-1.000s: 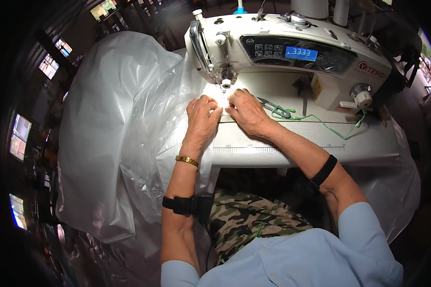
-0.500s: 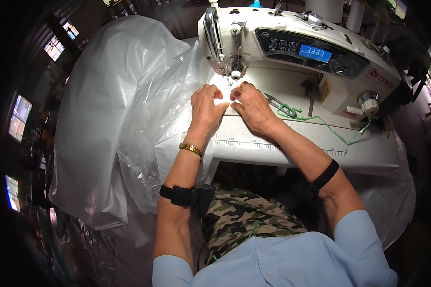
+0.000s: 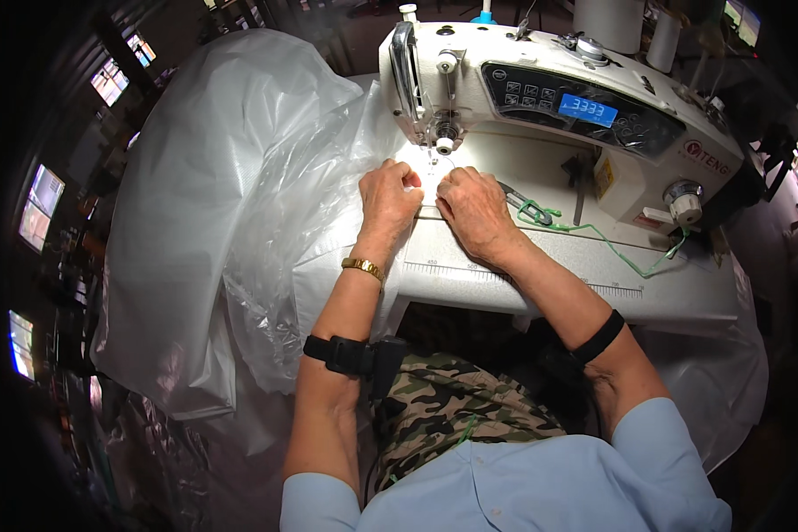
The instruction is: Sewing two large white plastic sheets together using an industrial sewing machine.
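A white sewing machine (image 3: pixel 470 58) stands in front of me, its lamp glaring on the area under the needle. Just left of the presser foot (image 3: pixel 433 164), my left hand (image 3: pixel 390 199) is closed, thumb and fingertips pinched at the bright white plastic sheet (image 3: pixel 328 275). My right hand (image 3: pixel 477 208) is closed just right of the foot, fingers curled down and thumb tucked under. What its fingertips hold is hidden by the hand and the glare. A narrow gap lies between the hands.
A large heap of translucent white plastic sheeting (image 3: pixel 182 213) bulges on the left. Grey thread snips (image 3: pixel 528 208) with a green cord (image 3: pixel 607 238) lie right of my right hand. Thread cones (image 3: pixel 663 44) stand behind the machine. A ruler scale (image 3: pixel 496 273) runs along the table's front.
The view has shifted slightly, so the machine sits a little further right. My right hand's fingers have curled inward and its thumb is tucked under. My left hand remains pinched beside the foot.
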Available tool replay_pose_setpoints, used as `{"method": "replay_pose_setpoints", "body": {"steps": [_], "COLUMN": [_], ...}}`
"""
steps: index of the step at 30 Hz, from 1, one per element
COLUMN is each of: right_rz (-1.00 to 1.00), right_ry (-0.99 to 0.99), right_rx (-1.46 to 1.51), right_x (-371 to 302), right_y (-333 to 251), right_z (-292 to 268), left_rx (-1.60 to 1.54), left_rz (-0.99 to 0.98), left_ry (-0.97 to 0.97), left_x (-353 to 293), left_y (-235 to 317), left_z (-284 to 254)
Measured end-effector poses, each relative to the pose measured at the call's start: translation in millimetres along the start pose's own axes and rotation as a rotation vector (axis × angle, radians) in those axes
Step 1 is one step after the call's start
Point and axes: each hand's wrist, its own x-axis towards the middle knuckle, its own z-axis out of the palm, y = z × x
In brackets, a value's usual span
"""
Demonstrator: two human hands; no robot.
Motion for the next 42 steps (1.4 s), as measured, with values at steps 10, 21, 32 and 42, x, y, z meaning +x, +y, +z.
{"method": "replay_pose_setpoints", "body": {"steps": [10,21,32,42], "right_rz": [-0.033,0.061,0.087,0.090], "right_ry": [-0.033,-0.139,-0.288,-0.182], "right_rx": [-0.113,-0.041,-0.074,-0.051], "right_x": [-1.9,1.5,11.6,12.0], "right_y": [0.8,4.2,5.8,6.7], "right_z": [1.1,-1.3,-9.7,-4.5], "left_rx": [-0.059,-0.023,-0.029,-0.001], "left_rz": [-0.111,-0.103,-0.130,-0.147], "left_ry": [-0.082,-0.047,-0.016,0.048], "left_x": [5.9,23.8,32.2,38.2], "left_y": [-6.8,-20.8,-28.0,-35.9], "left_z": [0.7,11.4,21.8,36.0]}}
